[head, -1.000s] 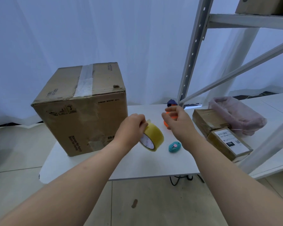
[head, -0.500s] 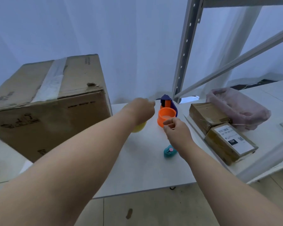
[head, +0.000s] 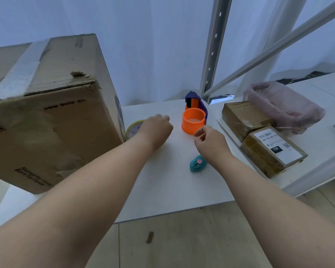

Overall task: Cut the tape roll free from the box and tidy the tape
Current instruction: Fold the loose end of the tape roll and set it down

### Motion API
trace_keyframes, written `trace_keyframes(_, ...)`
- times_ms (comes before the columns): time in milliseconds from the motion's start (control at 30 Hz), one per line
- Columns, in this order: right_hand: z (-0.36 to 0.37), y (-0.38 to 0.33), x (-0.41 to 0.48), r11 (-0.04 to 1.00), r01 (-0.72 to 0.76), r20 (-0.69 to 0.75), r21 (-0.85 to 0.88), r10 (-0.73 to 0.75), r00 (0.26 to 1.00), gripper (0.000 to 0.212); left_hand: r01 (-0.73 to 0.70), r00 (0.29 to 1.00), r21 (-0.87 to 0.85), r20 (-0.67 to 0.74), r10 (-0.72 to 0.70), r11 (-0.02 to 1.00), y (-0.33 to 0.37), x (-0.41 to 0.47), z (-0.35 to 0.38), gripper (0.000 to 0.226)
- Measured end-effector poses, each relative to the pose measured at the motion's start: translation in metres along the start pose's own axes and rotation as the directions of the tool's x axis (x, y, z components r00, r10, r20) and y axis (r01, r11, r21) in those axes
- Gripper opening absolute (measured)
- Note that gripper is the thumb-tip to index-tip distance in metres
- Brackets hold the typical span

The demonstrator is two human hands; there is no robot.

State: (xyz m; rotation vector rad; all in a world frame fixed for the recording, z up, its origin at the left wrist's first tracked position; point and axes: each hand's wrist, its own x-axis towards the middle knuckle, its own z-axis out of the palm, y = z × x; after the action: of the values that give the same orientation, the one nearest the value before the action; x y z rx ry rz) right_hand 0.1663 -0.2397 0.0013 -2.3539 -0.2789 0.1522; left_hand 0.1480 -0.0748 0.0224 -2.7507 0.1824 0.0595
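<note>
The yellow tape roll (head: 134, 128) stands on edge on the white table (head: 172, 188), right against the side of the big cardboard box (head: 52, 117). My left hand (head: 156, 130) hovers just right of the roll with its fingers curled and nothing visible in them. My right hand (head: 211, 142) is in front of the orange and blue tape dispenser (head: 193, 120), thumb and forefinger pinched together, also with nothing visible in them. A small teal cutter (head: 196, 165) lies on the table under my right wrist. No tape strand shows between the roll and the box.
Two brown parcels (head: 246, 118) (head: 273, 149) and a pink bag (head: 282, 105) lie on the low shelf at the right. A grey shelf post (head: 213, 49) rises behind the dispenser. Tiled floor lies beyond the table's front edge.
My left hand carried the tape roll from the table's middle back to the box side, and the roll now stands there outside the hand. My head moved closer and to the right.
</note>
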Motion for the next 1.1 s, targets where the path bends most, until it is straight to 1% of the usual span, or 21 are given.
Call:
trace_keyframes(33,0.000,0.000,-0.002,1.000,-0.002,0.006,0.001,0.002,1.000,0.009,0.039,0.999,-0.116,-0.004,-0.040,0.993,0.001,-0.004,0.005,0.029)
trace_keyframes(100,0.001,0.001,-0.007,1.000,-0.004,0.016,0.000,0.004,1.000,0.011,0.115,0.991,-0.342,-0.029,-0.133,0.933,0.001,-0.013,0.010,0.033)
trace_keyframes(133,0.001,0.002,-0.009,1.000,-0.006,0.020,-0.010,0.007,1.000,0.014,0.152,0.983,-0.418,-0.033,-0.182,0.896,0.000,-0.019,0.010,0.040)
trace_keyframes(167,0.000,0.003,-0.011,1.000,-0.012,0.023,-0.023,0.012,1.000,0.016,0.187,0.973,-0.439,-0.043,-0.228,0.879,-0.001,-0.026,0.009,0.046)
trace_keyframes(200,0.001,0.005,-0.012,0.999,-0.021,0.025,-0.041,0.023,0.999,0.018,0.221,0.962,-0.404,-0.063,-0.267,0.888,-0.001,-0.033,0.008,0.047)
trace_keyframes(233,0.001,0.005,-0.014,0.997,-0.034,0.026,-0.068,0.036,0.999,0.019,0.248,0.954,-0.332,-0.082,-0.290,0.910,-0.001,-0.040,0.008,0.043)
trace_keyframes(300,0.004,0.005,-0.017,0.981,-0.068,0.022,-0.182,0.073,0.997,0.029,0.266,0.957,-0.213,-0.057,-0.284,0.940,0.004,-0.052,0.009,0.034)
trace_keyframes(367,0.007,0.005,-0.020,0.938,-0.106,0.049,-0.330,0.129,0.990,0.054,0.277,0.960,-0.213,0.013,-0.281,0.937,0.009,-0.058,0.012,0.031)
trace_keyframes(400,0.009,0.005,-0.022,0.916,-0.115,0.077,-0.384,0.156,0.985,0.067,0.285,0.958,-0.226,0.029,-0.286,0.931,0.008,-0.059,0.013,0.034)
trace_keyframes(433,0.011,0.005,-0.024,0.900,-0.112,0.106,-0.421,0.172,0.979,0.073,0.292,0.955,-0.244,0.026,-0.295,0.925,0.006,-0.057,0.014,0.039)
trace_keyframes(467,0.014,0.006,-0.026,0.893,-0.098,0.134,-0.440,0.173,0.976,0.073,0.303,0.951,-0.266,0.016,-0.310,0.915,0.004,-0.055,0.014,0.043)
trace_keyframes(533,0.017,0.007,-0.028,0.908,-0.060,0.165,-0.415,0.140,0.976,0.062,0.336,0.937,-0.312,0.012,-0.350,0.889,-0.002,-0.048,0.016,0.050)
trace_keyframes(600,0.020,0.007,-0.028,0.934,0.006,0.184,-0.357,0.064,0.981,0.050,0.361,0.924,-0.359,0.016,-0.382,0.861,-0.003,-0.043,0.018,0.052)
trace_keyframes(667,0.022,0.004,-0.027,0.944,0.085,0.201,-0.318,-0.021,0.979,0.047,0.364,0.921,-0.385,0.013,-0.390,0.848,-0.004,-0.039,0.019,0.051)
trace_keyframes(800,0.026,-0.013,-0.017,0.966,0.169,0.111,-0.194,-0.149,0.983,0.061,0.333,0.931,-0.370,-0.015,-0.364,0.867,-0.016,-0.043,0.025,0.049)
trace_keyframes(833,0.027,-0.020,-0.012,0.969,0.179,0.082,-0.169,-0.167,0.982,0.062,0.333,0.930,-0.364,-0.025,-0.367,0.870,-0.021,-0.044,0.026,0.049)
trace_keyframes(933,0.031,-0.046,0.009,0.979,0.171,0.014,-0.107,-0.170,0.985,0.054,0.347,0.923,-0.362,-0.034,-0.384,0.865,-0.027,-0.044,0.029,0.044)
trace_keyframes(967,0.034,-0.051,0.018,0.979,0.158,0.003,-0.132,-0.159,0.987,0.051,0.351,0.922,-0.357,-0.031,-0.387,0.866,-0.027,-0.041,0.030,0.042)
trace_keyframes(1100,0.054,-0.056,0.047,0.915,0.127,0.021,-0.384,-0.129,0.991,0.032,0.349,0.922,-0.352,-0.034,-0.385,0.868,-0.029,-0.034,0.033,0.041)
